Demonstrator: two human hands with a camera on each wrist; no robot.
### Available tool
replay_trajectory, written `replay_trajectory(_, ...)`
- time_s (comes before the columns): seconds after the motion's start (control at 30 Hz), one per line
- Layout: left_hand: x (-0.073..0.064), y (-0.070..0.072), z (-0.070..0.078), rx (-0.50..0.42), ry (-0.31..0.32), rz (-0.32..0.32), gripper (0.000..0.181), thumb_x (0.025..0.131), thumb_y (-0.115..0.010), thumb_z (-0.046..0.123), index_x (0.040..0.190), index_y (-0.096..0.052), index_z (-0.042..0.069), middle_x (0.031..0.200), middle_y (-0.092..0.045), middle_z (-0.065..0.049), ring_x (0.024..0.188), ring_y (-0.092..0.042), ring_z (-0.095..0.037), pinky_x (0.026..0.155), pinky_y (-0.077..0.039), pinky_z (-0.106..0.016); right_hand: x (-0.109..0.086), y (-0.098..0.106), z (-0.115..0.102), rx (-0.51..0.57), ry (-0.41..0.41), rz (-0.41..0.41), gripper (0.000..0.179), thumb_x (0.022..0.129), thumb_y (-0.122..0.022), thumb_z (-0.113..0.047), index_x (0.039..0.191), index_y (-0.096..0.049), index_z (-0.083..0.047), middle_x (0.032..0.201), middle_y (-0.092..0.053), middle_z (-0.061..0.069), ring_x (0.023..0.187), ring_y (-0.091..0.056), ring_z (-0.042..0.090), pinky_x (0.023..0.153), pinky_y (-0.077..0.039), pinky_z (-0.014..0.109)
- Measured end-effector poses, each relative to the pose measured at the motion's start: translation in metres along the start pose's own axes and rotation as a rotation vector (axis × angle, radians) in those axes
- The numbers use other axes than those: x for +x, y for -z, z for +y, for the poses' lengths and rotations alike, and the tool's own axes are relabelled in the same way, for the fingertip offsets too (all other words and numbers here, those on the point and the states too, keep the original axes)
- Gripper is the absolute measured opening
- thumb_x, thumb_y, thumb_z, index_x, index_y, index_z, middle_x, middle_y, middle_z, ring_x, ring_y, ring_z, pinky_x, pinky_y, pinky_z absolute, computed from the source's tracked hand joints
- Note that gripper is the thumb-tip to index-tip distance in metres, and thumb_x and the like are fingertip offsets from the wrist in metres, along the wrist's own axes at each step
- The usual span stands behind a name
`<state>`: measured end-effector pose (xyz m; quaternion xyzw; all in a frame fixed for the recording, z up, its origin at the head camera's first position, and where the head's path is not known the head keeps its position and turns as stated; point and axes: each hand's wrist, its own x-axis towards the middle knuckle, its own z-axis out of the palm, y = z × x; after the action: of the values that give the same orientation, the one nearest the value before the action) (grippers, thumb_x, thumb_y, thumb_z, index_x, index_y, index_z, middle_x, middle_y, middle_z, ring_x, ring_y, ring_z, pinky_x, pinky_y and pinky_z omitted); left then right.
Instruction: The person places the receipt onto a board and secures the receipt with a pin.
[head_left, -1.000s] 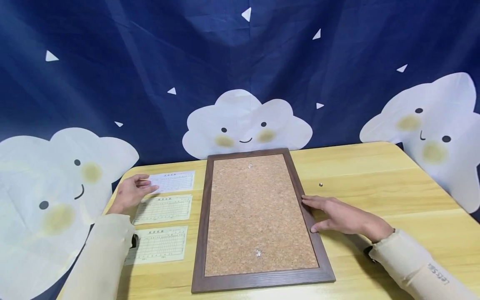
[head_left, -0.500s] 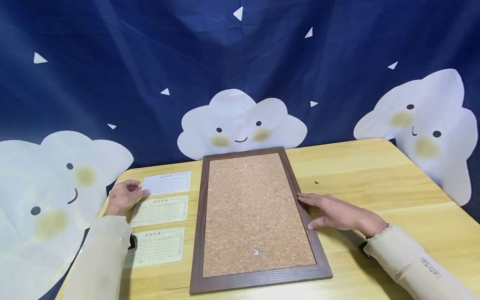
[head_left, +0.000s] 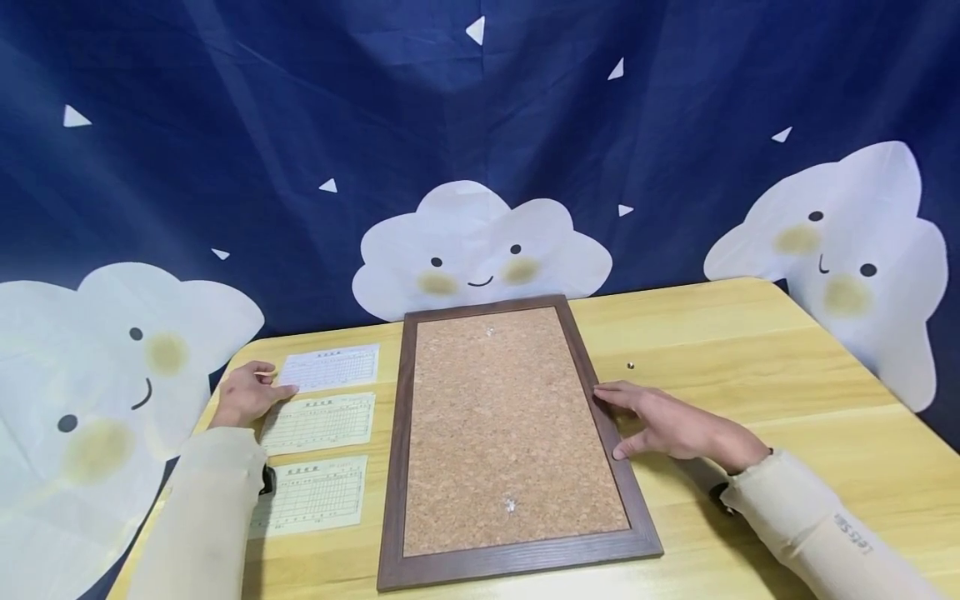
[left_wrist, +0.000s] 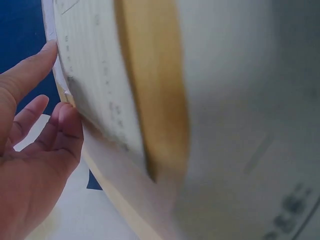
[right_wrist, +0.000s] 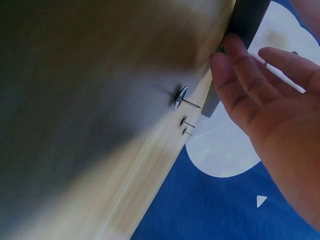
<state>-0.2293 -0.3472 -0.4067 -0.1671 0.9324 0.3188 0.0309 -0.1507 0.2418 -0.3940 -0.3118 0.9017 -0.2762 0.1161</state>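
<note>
My left hand [head_left: 246,396] is at the left end of the whitish printed form slip [head_left: 333,368], its thumb touching the slip's near-left corner. In the left wrist view its fingers [left_wrist: 70,122] lie loosely bent at the table's edge, apart from the thumb. Below that slip lie two pale green form slips, a middle one [head_left: 322,423] and a nearest one [head_left: 315,496]. My right hand [head_left: 667,423] rests on the right side of a brown-framed cork board [head_left: 517,425], thumb and fingertips touching the frame. Thumbtacks [right_wrist: 182,100] lie points up beside it in the right wrist view.
A single thumbtack [head_left: 631,365] shows right of the board in the head view. Two small shiny clear bits [head_left: 511,505] sit on the cork, one near each end. A dark blue cloud-patterned cloth [head_left: 525,125] hangs behind the wooden table [head_left: 750,367].
My left hand has drawn back slightly leftward, baring more of the whitish slip's left end. The head view has shifted a little. My right hand stays on the board's frame.
</note>
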Motion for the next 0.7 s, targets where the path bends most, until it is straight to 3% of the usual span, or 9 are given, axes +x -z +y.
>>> replay_trajectory(0.2, 0.0025, -0.0013, -0.0002, 0.029, 0.008, 0.004, 0.059, 0.089, -0.075, 0.015, 0.133, -0.046, -0.010, 0.122, -0.051, -0.028, 0.104, -0.052, -0.038, 0.081, -0.048, -0.041, 0.0008, -0.0011, 0.0017, 0.029, -0.014, 0.011, 0.085, 0.081, -0.084, -0.029, 0.141, -0.044, 0.016, 0.143, -0.040, 0.029, 0.113, -0.059, 0.035, 0.095, -0.050, 0.050)
replay_trajectory(0.7, 0.0031, -0.0024, 0.0024, -0.015, 0.080, -0.018, 0.062, 0.090, -0.074, 0.015, 0.139, -0.043, -0.007, 0.133, -0.053, -0.030, 0.108, -0.056, -0.037, 0.077, -0.049, -0.037, 0.0020, 0.0004, 0.0029, 0.050, -0.070, -0.023, 0.085, 0.081, -0.083, -0.030, 0.140, -0.044, 0.016, 0.142, -0.043, 0.030, 0.116, -0.057, 0.037, 0.095, -0.050, 0.050)
